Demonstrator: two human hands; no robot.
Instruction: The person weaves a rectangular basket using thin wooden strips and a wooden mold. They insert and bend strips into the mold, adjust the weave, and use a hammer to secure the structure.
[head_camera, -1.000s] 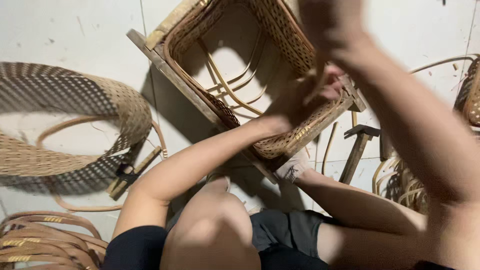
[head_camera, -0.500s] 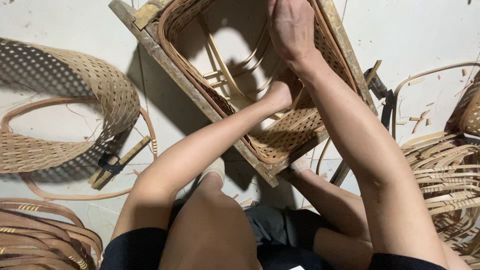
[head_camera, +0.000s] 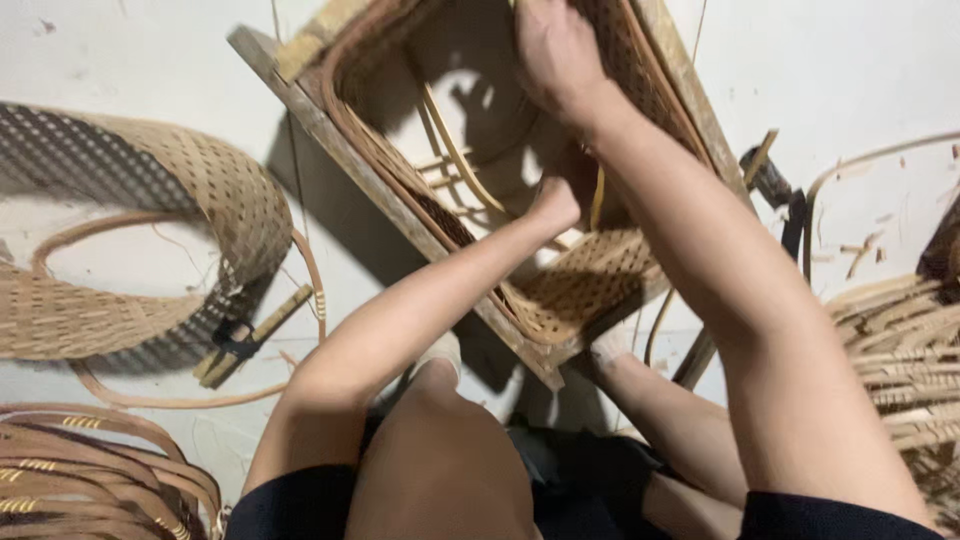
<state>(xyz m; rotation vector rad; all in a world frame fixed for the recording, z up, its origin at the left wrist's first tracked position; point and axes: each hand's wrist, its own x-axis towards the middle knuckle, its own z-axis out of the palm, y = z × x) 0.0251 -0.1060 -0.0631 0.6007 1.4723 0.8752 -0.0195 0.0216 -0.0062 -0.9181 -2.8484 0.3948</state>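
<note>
While seated low on the pale floor (head_camera: 150, 60), knees drawn up under the work, keeps a rectangular wooden frame (head_camera: 400, 215) tilted on edge between the legs, lower corner wedged near the knees so both hands stay free to work inside. Lines that frame with a woven cane basket wall (head_camera: 590, 290), curved round the inside and open at the middle, so the floor shows pale through it and a few loose cane strips (head_camera: 460, 155) arc across the gap. Leaves a long roll of woven cane webbing (head_camera: 190, 190) uncoiled on the floor well to the left, its end pinched by a small dark clip and wooden stick (head_camera: 245, 335), probably to stop it springing open. Stacks bent cane hoops (head_camera: 90, 470) at the lower left and a heap of split cane (head_camera: 900, 350) at the right edge, both within arm's reach. Parks a dark-handled tool (head_camera: 775, 185) just beyond the frame's right side. Presses the right hand (head_camera: 555, 50) flat, fingers together, against the upper inner weave, seemingly to steady it. Reaches the left hand (head_camera: 553, 203) down into the opening, curled closed near a thin upright strip (head_camera: 598, 195); cannot tell whether actually pinching it.
</note>
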